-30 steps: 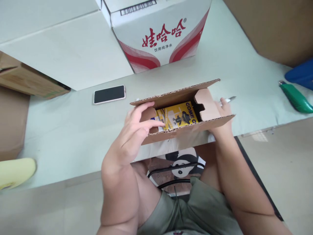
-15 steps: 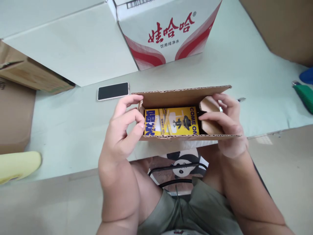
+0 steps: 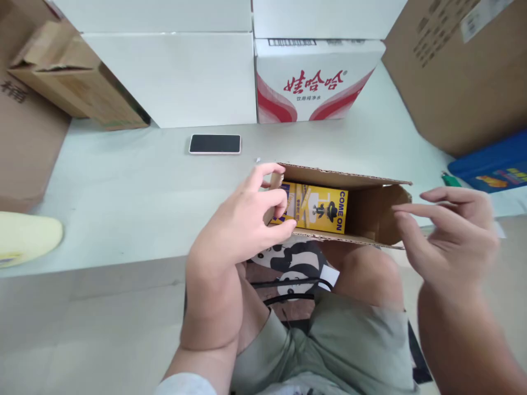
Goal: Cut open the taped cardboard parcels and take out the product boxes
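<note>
An open, narrow cardboard box (image 3: 370,211) sits at the table's front edge, tilted slightly down to the right. Inside its left part lies a yellow printed box (image 3: 325,208) reading "COME ON". My left hand (image 3: 247,211) grips the left end, its fingers curled over the small end flap (image 3: 276,180) and the thumb at the near wall. At the opposite end, my right hand (image 3: 453,230) has thumb and index finger brought together at the edge of the right flap (image 3: 397,211). The box's bottom right interior is bare cardboard.
A phone (image 3: 214,144) lies behind the box on the pale table (image 3: 123,208). White cartons (image 3: 313,82) stand at the back, with brown cartons (image 3: 465,71) to both sides. A blue package (image 3: 494,164) is at right; a pale yellow object (image 3: 28,236) at left.
The right end flaps, folded inward before, now stand outward, baring the box's right interior. My right hand has moved right and out of the box. The view has shifted and levelled.
</note>
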The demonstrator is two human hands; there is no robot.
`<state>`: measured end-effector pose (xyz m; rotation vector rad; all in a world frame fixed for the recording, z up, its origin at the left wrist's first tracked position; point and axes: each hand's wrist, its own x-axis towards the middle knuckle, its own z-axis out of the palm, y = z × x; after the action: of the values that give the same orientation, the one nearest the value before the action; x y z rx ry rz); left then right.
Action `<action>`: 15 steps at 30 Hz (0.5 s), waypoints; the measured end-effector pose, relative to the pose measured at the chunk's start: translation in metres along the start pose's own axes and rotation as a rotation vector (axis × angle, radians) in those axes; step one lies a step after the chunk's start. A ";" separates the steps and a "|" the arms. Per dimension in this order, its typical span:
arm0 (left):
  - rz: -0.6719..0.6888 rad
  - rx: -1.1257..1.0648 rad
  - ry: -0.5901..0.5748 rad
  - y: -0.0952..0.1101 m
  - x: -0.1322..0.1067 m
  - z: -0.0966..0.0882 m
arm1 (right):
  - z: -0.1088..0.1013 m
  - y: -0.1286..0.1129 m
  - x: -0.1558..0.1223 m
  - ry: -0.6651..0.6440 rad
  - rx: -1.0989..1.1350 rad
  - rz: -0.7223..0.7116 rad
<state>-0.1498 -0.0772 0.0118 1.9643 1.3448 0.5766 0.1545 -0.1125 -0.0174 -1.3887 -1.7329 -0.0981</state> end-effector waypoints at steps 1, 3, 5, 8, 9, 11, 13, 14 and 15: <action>0.005 0.000 0.003 0.001 -0.002 0.000 | -0.010 -0.010 0.004 -0.017 -0.029 -0.070; 0.029 0.000 0.016 0.002 -0.007 0.002 | -0.023 -0.031 0.014 -0.162 -0.021 -0.134; 0.062 0.006 0.028 0.002 -0.011 0.004 | -0.025 -0.049 0.029 -0.458 -0.029 -0.062; 0.058 0.017 0.062 0.000 -0.016 0.010 | -0.006 -0.056 0.052 -0.889 -0.302 0.075; 0.041 0.006 0.090 -0.001 -0.017 0.012 | 0.004 -0.053 0.057 -0.987 -0.440 0.098; 0.005 -0.052 0.163 -0.005 -0.015 0.016 | 0.024 -0.041 0.063 -1.094 -0.656 0.113; -0.021 -0.123 0.201 -0.011 -0.009 0.020 | 0.040 -0.029 0.064 -1.128 -0.706 0.112; -0.043 -0.145 0.193 -0.015 -0.005 0.021 | 0.046 -0.025 0.063 -1.142 -0.683 0.112; -0.077 -0.152 0.165 -0.019 -0.001 0.022 | 0.051 -0.023 0.062 -1.159 -0.648 0.113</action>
<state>-0.1471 -0.0802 -0.0168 1.7667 1.4255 0.7943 0.1078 -0.0464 0.0026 -2.2722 -2.6855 0.2989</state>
